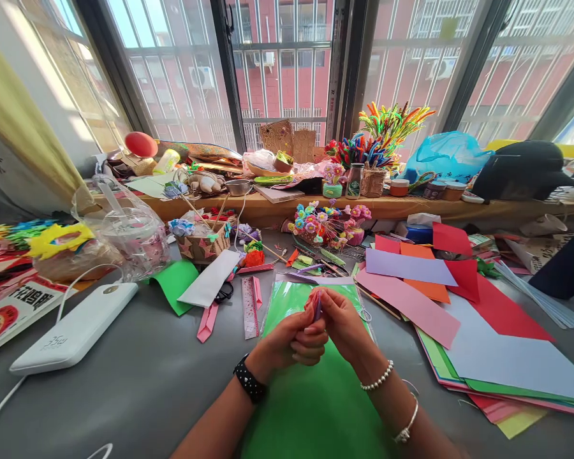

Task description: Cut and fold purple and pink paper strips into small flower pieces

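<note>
My left hand (306,338) is closed, its fingers curled in and the thumb raised against a small folded paper piece (317,307) in purple and reddish pink. From the other side my right hand (342,319) pinches the same piece between thumb and fingertips. Most of the paper is covered by my fingers, so its full shape cannot be made out. Both hands are held above a green sheet in a clear sleeve (287,299). To the left of them lie a pink patterned ruler (249,312) and a folded pink paper strip (207,322).
Stacked coloured paper (516,363) spreads over the right side. A white power bank (76,328) with a cable sits at left, near a plastic-wrapped cup (134,236). Craft flowers (316,223) stand at the back, below a cluttered windowsill (268,207).
</note>
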The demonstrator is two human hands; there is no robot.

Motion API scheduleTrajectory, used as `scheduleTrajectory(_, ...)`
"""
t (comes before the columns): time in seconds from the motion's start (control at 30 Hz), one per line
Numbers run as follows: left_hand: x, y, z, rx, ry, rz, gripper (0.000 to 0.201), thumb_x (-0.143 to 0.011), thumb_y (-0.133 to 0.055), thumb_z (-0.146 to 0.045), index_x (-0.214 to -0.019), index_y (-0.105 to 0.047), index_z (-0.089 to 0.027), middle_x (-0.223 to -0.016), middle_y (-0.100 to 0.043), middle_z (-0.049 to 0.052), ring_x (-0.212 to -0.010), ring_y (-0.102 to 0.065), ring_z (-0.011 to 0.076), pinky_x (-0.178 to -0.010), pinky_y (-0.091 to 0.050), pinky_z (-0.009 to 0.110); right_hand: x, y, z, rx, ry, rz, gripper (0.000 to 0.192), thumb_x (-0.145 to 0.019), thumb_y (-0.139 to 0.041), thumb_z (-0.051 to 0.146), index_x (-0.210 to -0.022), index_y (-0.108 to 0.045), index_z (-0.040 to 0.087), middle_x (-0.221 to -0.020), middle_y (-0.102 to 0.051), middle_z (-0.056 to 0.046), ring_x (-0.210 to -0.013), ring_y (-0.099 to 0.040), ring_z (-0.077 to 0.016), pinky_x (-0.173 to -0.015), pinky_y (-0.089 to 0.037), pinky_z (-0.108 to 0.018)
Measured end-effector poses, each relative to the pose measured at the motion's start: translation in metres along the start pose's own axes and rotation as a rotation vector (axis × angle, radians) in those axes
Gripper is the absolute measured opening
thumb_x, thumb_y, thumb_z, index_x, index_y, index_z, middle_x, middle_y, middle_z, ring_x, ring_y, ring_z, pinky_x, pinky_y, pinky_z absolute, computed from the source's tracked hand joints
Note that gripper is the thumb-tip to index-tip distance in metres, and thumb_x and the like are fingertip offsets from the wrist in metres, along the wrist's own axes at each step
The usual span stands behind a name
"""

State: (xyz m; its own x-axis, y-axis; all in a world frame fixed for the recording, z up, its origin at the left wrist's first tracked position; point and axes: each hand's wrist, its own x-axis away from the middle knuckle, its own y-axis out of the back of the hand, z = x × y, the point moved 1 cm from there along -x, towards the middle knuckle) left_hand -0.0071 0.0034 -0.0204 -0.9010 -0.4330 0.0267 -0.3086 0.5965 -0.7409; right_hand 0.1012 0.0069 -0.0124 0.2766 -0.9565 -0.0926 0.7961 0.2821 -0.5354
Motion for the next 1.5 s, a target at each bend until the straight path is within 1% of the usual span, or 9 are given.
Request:
scheduleTrajectory(0.13,-0.006,-0.003,0.001,-0.106,-0.123,-0.129,0.033,-0.076,-0.049,-0.048,-0.067,-0.044,-0.016,-0.040,-0.030,-0.010,-0.029,-0.018,0.0023,-0.030,-0.016,0.015,-0.002,0.004,-0.002,0.040,0.015,-0.096,0.029,-0.064,-0.065,0.044,-0.065,-0.060,0.016,-0.053,-0.054,0.004,-0.039,-0.040,-0.0052,-0.041,-0.035,-0.019)
scheduleTrajectory(0.23,-0.009,-0.005,0.003,-0.225,-0.229,-0.322,0.041,-0.069,-0.052,-0.055,-0.064,-0.043,-0.015,-0.051,-0.043,-0.005,-0.039,-0.038,0.0045,-0.039,-0.030,0.017,-0.004,0.007,-0.003,0.060,-0.003,-0.142,0.030,-0.063,-0.066,0.045,-0.066,-0.060,0.016,-0.054,-0.055,0.003,-0.036,-0.038,-0.0046,-0.035,-0.030,-0.018)
scheduleTrajectory(0.33,-0.011,-0.006,0.005,-0.305,-0.240,-0.446,0.045,-0.067,-0.051,-0.059,-0.062,-0.043,-0.015,-0.053,-0.043,-0.004,-0.045,-0.041,0.0060,-0.043,-0.033,0.019,-0.006,0.009,-0.005,0.048,-0.012,-0.155,0.029,-0.061,-0.067,0.044,-0.066,-0.060,0.016,-0.055,-0.056,0.003,-0.037,-0.040,-0.0052,-0.035,-0.030,-0.018)
scheduleTrajectory(0.53,-0.014,-0.004,0.006,-0.299,-0.174,-0.406,0.047,-0.067,-0.049,-0.061,-0.058,-0.034,-0.018,-0.044,-0.023,-0.010,-0.037,-0.018,0.0027,-0.035,-0.014,0.016,-0.008,0.011,-0.005,0.014,0.019,-0.151,0.024,-0.065,-0.067,0.038,-0.063,-0.062,0.015,-0.056,-0.056,0.003,-0.044,-0.042,-0.0054,-0.045,-0.035,-0.019)
scheduleTrajectory(0.77,-0.017,0.000,0.007,-0.309,-0.178,-0.383,0.048,-0.064,-0.055,-0.059,-0.055,-0.030,-0.019,-0.044,-0.024,-0.010,-0.036,-0.019,0.0027,-0.035,-0.014,0.016,-0.007,0.012,-0.003,-0.010,0.015,-0.135,0.021,-0.065,-0.067,0.037,-0.062,-0.063,0.016,-0.057,-0.057,0.003,-0.054,-0.050,-0.0083,-0.055,-0.039,-0.020)
scheduleTrajectory(0.97,-0.020,-0.005,0.003,-0.288,-0.441,-0.555,0.047,-0.066,-0.051,-0.060,-0.054,-0.036,-0.017,-0.047,-0.032,-0.007,-0.041,-0.031,0.0049,-0.040,-0.028,0.019,-0.007,0.012,0.002,0.189,0.017,-0.052,0.035,-0.070,-0.058,0.046,-0.088,-0.065,0.017,-0.076,-0.064,-0.003,-0.072,-0.057,-0.0159,-0.066,-0.044,-0.027)
scheduleTrajectory(1.13,-0.014,-0.003,-0.005,-0.239,-0.718,-0.807,0.041,-0.067,-0.053,-0.056,-0.060,-0.045,-0.016,-0.063,-0.046,-0.003,-0.059,-0.045,0.0082,-0.053,-0.037,0.019,-0.010,0.020,0.002,0.598,0.149,-0.183,0.040,-0.069,-0.055,0.051,-0.082,-0.062,0.014,-0.078,-0.063,-0.006,-0.071,-0.056,-0.0176,-0.064,-0.044,-0.028)
scheduleTrajectory(1.33,-0.013,0.004,-0.004,-0.199,-0.664,-0.815,0.045,-0.064,-0.052,-0.061,-0.066,-0.047,-0.016,-0.061,-0.041,-0.005,-0.047,-0.038,0.0054,-0.041,-0.029,0.017,-0.007,0.011,0.000,0.854,0.062,0.072,0.025,-0.072,-0.056,0.039,-0.063,-0.061,0.016,-0.058,-0.059,0.000,-0.057,-0.054,-0.0134,-0.055,-0.040,-0.023)
scheduleTrajectory(1.5,-0.014,0.004,0.000,-0.267,-0.595,-0.853,0.047,-0.061,-0.054,-0.062,-0.069,-0.047,-0.016,-0.063,-0.041,-0.004,-0.048,-0.038,0.0061,-0.040,-0.029,0.017,-0.003,0.004,0.003,0.890,0.053,0.115,0.017,-0.072,-0.056,0.025,-0.057,-0.060,0.016,-0.055,-0.058,0.002,-0.053,-0.052,-0.0114,-0.053,-0.038,-0.021)
